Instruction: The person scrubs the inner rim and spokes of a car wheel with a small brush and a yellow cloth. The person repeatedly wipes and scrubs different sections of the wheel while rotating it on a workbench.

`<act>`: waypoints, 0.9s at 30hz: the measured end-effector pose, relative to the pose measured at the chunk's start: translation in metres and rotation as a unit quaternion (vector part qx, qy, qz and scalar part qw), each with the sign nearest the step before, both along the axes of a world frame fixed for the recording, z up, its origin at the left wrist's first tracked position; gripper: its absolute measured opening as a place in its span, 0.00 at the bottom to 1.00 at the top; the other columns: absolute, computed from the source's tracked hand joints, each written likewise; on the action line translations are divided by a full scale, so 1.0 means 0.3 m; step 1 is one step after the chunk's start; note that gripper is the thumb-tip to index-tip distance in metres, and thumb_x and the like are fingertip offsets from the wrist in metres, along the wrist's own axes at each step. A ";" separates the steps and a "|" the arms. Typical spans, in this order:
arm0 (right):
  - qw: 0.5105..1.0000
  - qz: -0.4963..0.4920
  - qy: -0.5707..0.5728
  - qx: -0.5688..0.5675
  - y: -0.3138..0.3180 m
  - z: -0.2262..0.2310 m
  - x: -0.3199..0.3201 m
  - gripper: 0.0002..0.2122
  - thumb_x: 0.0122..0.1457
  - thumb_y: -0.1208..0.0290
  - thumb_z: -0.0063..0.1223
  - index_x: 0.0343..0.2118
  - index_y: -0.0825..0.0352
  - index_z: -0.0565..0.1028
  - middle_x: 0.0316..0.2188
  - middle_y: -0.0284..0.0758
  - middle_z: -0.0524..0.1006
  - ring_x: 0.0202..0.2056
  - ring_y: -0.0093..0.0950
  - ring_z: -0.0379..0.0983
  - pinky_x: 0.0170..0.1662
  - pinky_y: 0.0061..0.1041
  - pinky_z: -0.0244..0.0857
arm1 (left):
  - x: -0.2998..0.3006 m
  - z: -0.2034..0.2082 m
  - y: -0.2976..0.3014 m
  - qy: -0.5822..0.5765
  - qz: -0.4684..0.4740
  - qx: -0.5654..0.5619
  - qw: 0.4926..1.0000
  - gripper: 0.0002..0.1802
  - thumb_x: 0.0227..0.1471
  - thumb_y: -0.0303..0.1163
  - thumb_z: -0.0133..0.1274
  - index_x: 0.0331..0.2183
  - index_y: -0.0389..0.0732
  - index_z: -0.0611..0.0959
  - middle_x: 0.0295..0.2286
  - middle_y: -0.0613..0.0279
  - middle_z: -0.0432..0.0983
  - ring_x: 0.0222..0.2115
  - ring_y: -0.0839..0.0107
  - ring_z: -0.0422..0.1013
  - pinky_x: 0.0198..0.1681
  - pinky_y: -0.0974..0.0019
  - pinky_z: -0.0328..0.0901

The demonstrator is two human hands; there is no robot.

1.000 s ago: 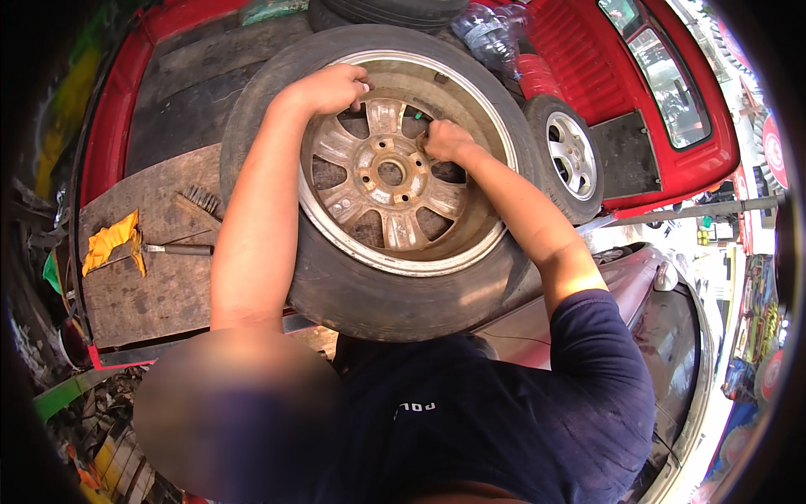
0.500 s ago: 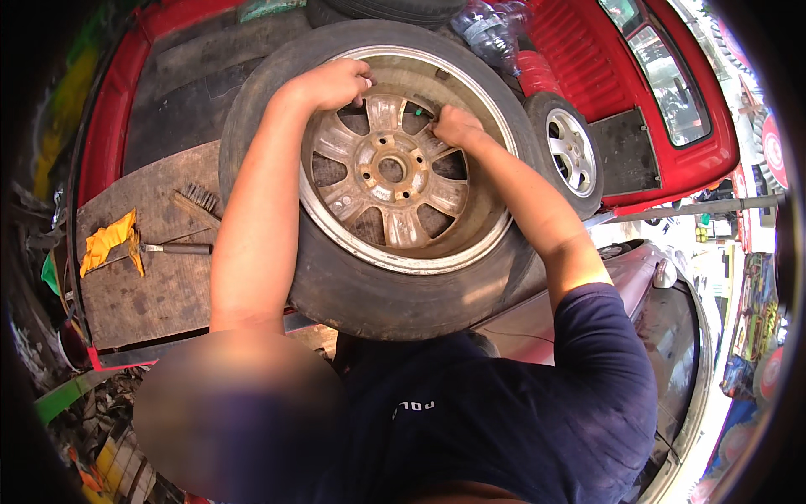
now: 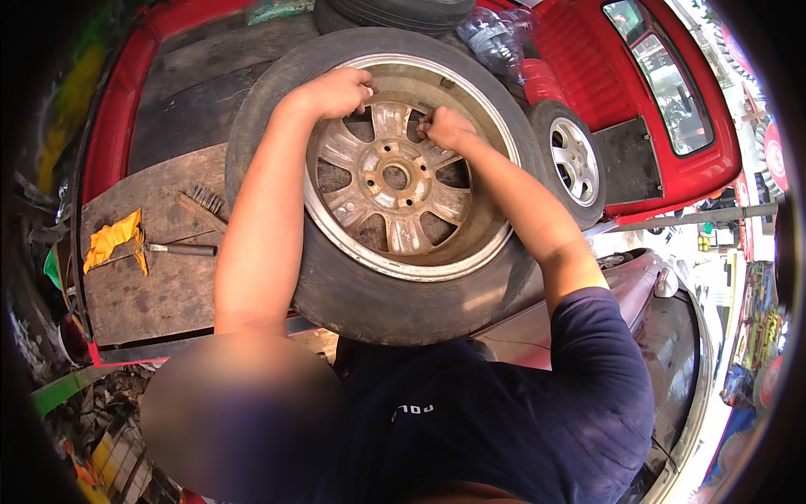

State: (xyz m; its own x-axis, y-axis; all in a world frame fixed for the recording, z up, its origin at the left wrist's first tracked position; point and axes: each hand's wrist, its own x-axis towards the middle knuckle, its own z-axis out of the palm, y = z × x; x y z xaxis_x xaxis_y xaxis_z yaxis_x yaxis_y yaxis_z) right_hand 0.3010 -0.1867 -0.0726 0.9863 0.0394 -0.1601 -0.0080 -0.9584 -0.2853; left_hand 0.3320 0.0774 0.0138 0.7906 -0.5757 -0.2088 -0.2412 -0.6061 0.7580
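A large tyre [image 3: 395, 311] on a dusty silver alloy wheel [image 3: 406, 233] lies before me, its spokes and hub facing up. My left hand [image 3: 340, 92] reaches over the upper left of the wheel, fingers curled and thumb pressed in; what they hold, if anything, is too small to tell. At the upper right, inside the rim, my right hand [image 3: 447, 130] is closed in a pinch above a gap between spokes. Its fingertips hide whatever is in them. The two hands are a short way apart.
On the wooden board at left lie a wire brush [image 3: 201, 200], a dark-handled tool [image 3: 189, 249] and a yellow cloth [image 3: 114, 241]. A smaller wheel [image 3: 573, 160], plastic bottles [image 3: 495, 35] and another tyre [image 3: 395, 12] sit around the big one. A red truck bed [image 3: 581, 67] surrounds them.
My right hand has shifted a little left, toward my left hand. A small green bit near its fingertips no longer shows. My left hand stays at about the same spot over the wheel.
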 end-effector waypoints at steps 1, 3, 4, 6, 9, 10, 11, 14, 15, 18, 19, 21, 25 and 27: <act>0.998 0.011 0.035 -0.060 -0.002 0.007 0.000 0.17 0.56 0.62 0.59 0.37 0.74 0.81 0.38 0.51 0.81 0.42 0.43 0.79 0.45 0.36 0.72 | 0.000 -0.002 0.000 0.002 0.001 -0.002 1.000 0.21 0.61 0.34 0.45 0.53 0.38 0.77 0.32 0.59 0.79 0.27 0.72 0.70 0.34 0.66 0.67; 0.981 0.051 0.100 -0.160 -0.002 0.001 -0.003 0.19 0.56 0.59 0.57 0.39 0.73 0.81 0.41 0.51 0.80 0.47 0.43 0.77 0.50 0.36 0.70 | 0.003 -0.003 -0.003 0.000 0.004 -0.005 1.000 0.21 0.61 0.34 0.45 0.53 0.38 0.77 0.32 0.59 0.79 0.27 0.72 0.69 0.34 0.66 0.67; 0.983 0.057 0.099 -0.143 -0.004 -0.008 -0.004 0.19 0.55 0.59 0.57 0.39 0.72 0.81 0.41 0.51 0.80 0.48 0.43 0.77 0.51 0.36 0.70 | 0.004 -0.004 -0.005 -0.002 0.005 -0.005 1.000 0.21 0.61 0.34 0.45 0.53 0.38 0.77 0.32 0.59 0.79 0.27 0.72 0.69 0.34 0.66 0.67; 0.987 0.070 0.096 -0.106 0.004 -0.045 0.001 0.18 0.54 0.59 0.57 0.39 0.71 0.81 0.41 0.52 0.79 0.49 0.43 0.76 0.52 0.36 0.70 | 0.006 -0.001 -0.011 0.002 0.005 0.000 1.000 0.21 0.61 0.33 0.45 0.53 0.38 0.77 0.32 0.59 0.79 0.27 0.72 0.70 0.35 0.66 0.67; 0.995 0.000 0.044 0.092 0.005 -0.078 0.013 0.15 0.57 0.60 0.57 0.39 0.66 0.82 0.37 0.47 0.81 0.42 0.42 0.78 0.48 0.37 0.69 | 0.002 0.003 -0.016 0.013 -0.002 0.012 1.000 0.21 0.61 0.33 0.45 0.53 0.37 0.77 0.32 0.59 0.79 0.27 0.72 0.70 0.35 0.66 0.67; 0.988 -0.017 0.039 0.147 0.008 -0.079 0.018 0.13 0.58 0.60 0.58 0.39 0.65 0.82 0.35 0.45 0.82 0.40 0.41 0.79 0.46 0.37 0.69 | 0.001 0.006 -0.016 0.007 -0.004 0.015 1.000 0.21 0.61 0.33 0.45 0.53 0.37 0.77 0.32 0.59 0.79 0.27 0.72 0.70 0.34 0.66 0.67; 0.990 -0.007 0.025 0.139 0.007 -0.074 0.021 0.13 0.59 0.60 0.57 0.39 0.65 0.82 0.35 0.45 0.82 0.40 0.41 0.79 0.46 0.37 0.69 | -0.002 0.007 -0.014 0.003 -0.005 0.017 1.000 0.21 0.60 0.33 0.45 0.53 0.37 0.77 0.32 0.59 0.79 0.27 0.73 0.70 0.34 0.66 0.67; 0.992 0.030 0.028 0.116 0.010 -0.044 0.018 0.14 0.59 0.60 0.56 0.39 0.65 0.82 0.37 0.45 0.82 0.41 0.42 0.78 0.47 0.37 0.69 | -0.005 0.008 -0.012 0.013 0.006 -0.003 1.000 0.21 0.60 0.33 0.45 0.53 0.37 0.77 0.32 0.60 0.79 0.26 0.73 0.70 0.34 0.66 0.67; 0.993 0.042 0.031 0.109 0.016 -0.037 0.012 0.14 0.59 0.60 0.56 0.40 0.64 0.82 0.38 0.45 0.81 0.43 0.42 0.77 0.49 0.38 0.68 | -0.005 0.007 -0.014 0.012 0.002 0.006 1.000 0.21 0.60 0.33 0.45 0.52 0.37 0.77 0.32 0.60 0.79 0.26 0.72 0.70 0.34 0.66 0.67; 0.994 0.097 0.043 0.025 0.021 -0.022 -0.011 0.14 0.59 0.61 0.56 0.42 0.64 0.82 0.41 0.46 0.81 0.46 0.43 0.77 0.50 0.39 0.68 | 0.000 0.009 -0.009 0.018 0.000 0.002 1.000 0.20 0.60 0.33 0.45 0.52 0.37 0.77 0.32 0.60 0.79 0.26 0.72 0.70 0.34 0.66 0.67; 0.989 0.137 0.050 0.004 0.015 -0.017 -0.017 0.14 0.59 0.61 0.56 0.42 0.64 0.82 0.41 0.46 0.81 0.46 0.43 0.76 0.50 0.40 0.68 | -0.002 0.007 -0.007 0.018 0.000 -0.001 1.000 0.20 0.61 0.33 0.45 0.52 0.37 0.77 0.32 0.60 0.79 0.26 0.72 0.70 0.34 0.66 0.67; 0.982 0.127 0.082 -0.111 0.001 -0.008 -0.020 0.14 0.59 0.61 0.55 0.42 0.65 0.81 0.42 0.48 0.80 0.47 0.44 0.76 0.50 0.40 0.69 | -0.005 0.002 -0.002 0.018 0.001 -0.003 1.000 0.20 0.61 0.33 0.45 0.52 0.36 0.77 0.32 0.60 0.78 0.27 0.72 0.70 0.34 0.66 0.67; 0.994 0.079 0.021 -0.066 0.000 -0.006 -0.005 0.14 0.60 0.57 0.53 0.40 0.62 0.82 0.40 0.44 0.81 0.43 0.45 0.77 0.47 0.41 0.70 | -0.002 -0.006 -0.005 0.017 0.001 0.000 1.000 0.20 0.61 0.33 0.45 0.52 0.37 0.77 0.32 0.61 0.78 0.27 0.72 0.70 0.35 0.66 0.67; 0.998 0.055 0.018 0.019 0.020 -0.018 0.006 0.15 0.59 0.60 0.54 0.41 0.65 0.82 0.44 0.48 0.79 0.47 0.43 0.76 0.50 0.40 0.70 | 0.001 -0.009 -0.012 0.020 -0.005 0.001 1.000 0.20 0.61 0.33 0.44 0.52 0.37 0.78 0.32 0.62 0.78 0.28 0.73 0.69 0.36 0.66 0.67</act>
